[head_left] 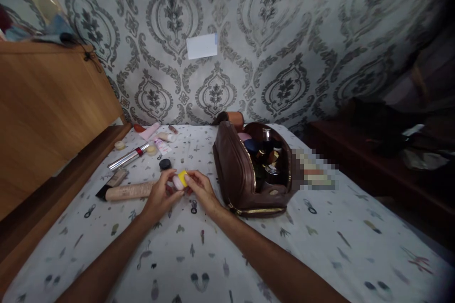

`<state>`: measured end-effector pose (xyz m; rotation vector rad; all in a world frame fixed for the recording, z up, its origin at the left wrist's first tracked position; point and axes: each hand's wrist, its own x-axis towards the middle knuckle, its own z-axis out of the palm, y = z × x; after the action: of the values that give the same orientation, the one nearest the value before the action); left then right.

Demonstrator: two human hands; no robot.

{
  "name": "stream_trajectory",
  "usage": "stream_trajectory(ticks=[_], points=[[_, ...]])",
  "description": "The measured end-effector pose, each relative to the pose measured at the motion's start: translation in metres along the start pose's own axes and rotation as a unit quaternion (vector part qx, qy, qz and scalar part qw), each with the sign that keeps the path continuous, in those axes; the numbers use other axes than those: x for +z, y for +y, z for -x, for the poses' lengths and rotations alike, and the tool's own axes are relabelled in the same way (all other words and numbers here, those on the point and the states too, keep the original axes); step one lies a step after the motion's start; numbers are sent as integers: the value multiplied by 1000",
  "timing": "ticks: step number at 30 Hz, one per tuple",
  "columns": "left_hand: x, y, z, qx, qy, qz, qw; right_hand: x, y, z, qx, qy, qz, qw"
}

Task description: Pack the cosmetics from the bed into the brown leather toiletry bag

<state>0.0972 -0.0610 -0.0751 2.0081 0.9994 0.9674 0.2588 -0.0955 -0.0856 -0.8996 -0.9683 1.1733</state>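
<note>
Both my hands meet over the printed bedsheet (pixel 249 251). My left hand (pixel 161 193) and my right hand (pixel 199 188) pinch a small yellow item (pixel 182 178) between their fingertips; a pale pink round piece (pixel 177 182) sits just under it against my left fingers. What the yellow item is I cannot make out. Just to the right stands an open brown leather toiletry bag (pixel 236 170), filled with bottles and jars (pixel 268 156).
Cosmetics lie scattered behind my hands: a beige tube (pixel 130 191), a silver tube with a red band (pixel 128 156), a black cap (pixel 165 164), small jars and a pink tube (pixel 150 131). A wooden headboard (pixel 50 104) borders the left. A dark bench (pixel 377 161) stands right.
</note>
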Motion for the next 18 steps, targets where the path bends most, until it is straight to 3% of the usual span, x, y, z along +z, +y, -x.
stream_trajectory(ticks=[10, 18], points=[[-7, 14, 0, 20, -76, 73, 994, -1, -11, 5, 18, -55, -16, 998], [-4, 4, 2, 5, -85, 73, 994, 0, -5, 1, 49, -29, 4, 998]])
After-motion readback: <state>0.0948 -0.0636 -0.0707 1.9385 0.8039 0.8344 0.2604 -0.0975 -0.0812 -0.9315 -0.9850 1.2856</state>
